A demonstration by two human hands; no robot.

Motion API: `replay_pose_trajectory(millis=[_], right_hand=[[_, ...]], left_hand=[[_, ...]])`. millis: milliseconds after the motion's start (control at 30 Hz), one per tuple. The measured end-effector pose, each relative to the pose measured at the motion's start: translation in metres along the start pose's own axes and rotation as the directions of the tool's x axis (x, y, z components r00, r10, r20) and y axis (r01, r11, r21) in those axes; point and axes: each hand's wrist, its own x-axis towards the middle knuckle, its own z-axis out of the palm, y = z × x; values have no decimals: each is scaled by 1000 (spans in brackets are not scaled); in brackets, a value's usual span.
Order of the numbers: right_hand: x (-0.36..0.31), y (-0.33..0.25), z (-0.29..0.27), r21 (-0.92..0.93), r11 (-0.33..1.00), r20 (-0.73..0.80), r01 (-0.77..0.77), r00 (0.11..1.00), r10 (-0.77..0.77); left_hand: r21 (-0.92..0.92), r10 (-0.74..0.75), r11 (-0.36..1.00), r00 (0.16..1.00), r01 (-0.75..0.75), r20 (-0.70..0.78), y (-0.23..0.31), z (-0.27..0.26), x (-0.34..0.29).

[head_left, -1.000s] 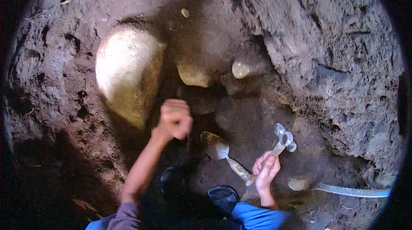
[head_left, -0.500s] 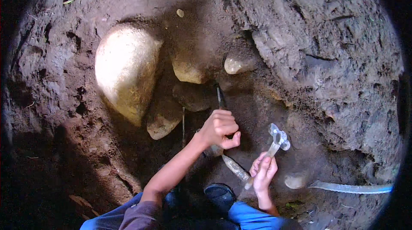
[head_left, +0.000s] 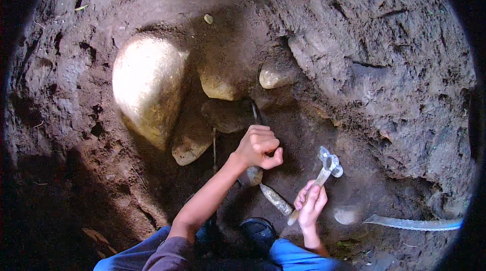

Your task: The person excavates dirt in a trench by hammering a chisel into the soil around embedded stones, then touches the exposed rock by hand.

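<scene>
Dark metal juts from our clenched left hand (head_left: 259,145): a thin rod (head_left: 255,112) slanting up to just beside the lower right edge of a half-buried tan stone (head_left: 219,89); we cannot tell whether its tip touches. Our right hand (head_left: 311,204) grasps a hammer (head_left: 322,175) by its handle, the metal head pointing up and to the right. Between our hands a trowel (head_left: 277,199) lies on the soil, its blade partly hidden behind our left hand. Farther out, we have a pale stone (head_left: 346,216) and a serrated strip (head_left: 415,223) on the right, a large, brightly lit boulder (head_left: 147,86) on the left.
</scene>
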Motion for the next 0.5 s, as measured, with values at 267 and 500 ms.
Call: replay_pose_trajectory(millis=[267, 500], right_hand=[[0, 0, 3, -12, 1000, 10, -15, 1000, 15], [-3, -5, 4, -18, 1000, 41, -7, 999, 7]], left_hand=[[54, -48, 997, 999, 47, 17, 0, -2, 4], [68, -64, 996, 996, 60, 68, 2, -6, 5]])
